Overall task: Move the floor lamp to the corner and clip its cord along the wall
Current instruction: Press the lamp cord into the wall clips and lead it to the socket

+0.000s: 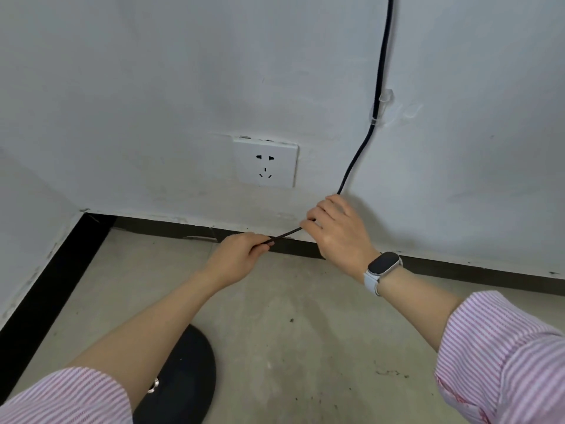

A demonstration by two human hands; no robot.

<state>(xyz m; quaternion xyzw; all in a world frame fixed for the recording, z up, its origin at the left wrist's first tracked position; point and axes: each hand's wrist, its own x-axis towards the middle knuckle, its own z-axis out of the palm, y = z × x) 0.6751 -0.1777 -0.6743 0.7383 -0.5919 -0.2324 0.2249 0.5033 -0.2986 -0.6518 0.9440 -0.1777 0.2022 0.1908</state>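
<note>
A black cord (380, 78) runs down the white wall and passes through a clear clip (376, 117) stuck to it. Another clear clip (386, 96) sits just above, beside the cord. Below the clips the cord curves left into my right hand (334, 231), which is closed on it close to the wall. A short taut stretch of cord (286, 234) leads on to my left hand (237, 258), whose fingers pinch it. The lamp's round black base (183, 381) rests on the floor under my left forearm.
A white wall socket (265, 162) sits left of the cord with nothing plugged in. A dark skirting strip (458, 266) runs along the wall foot and turns at the corner (88, 215) on the left. The floor (305, 332) is bare concrete.
</note>
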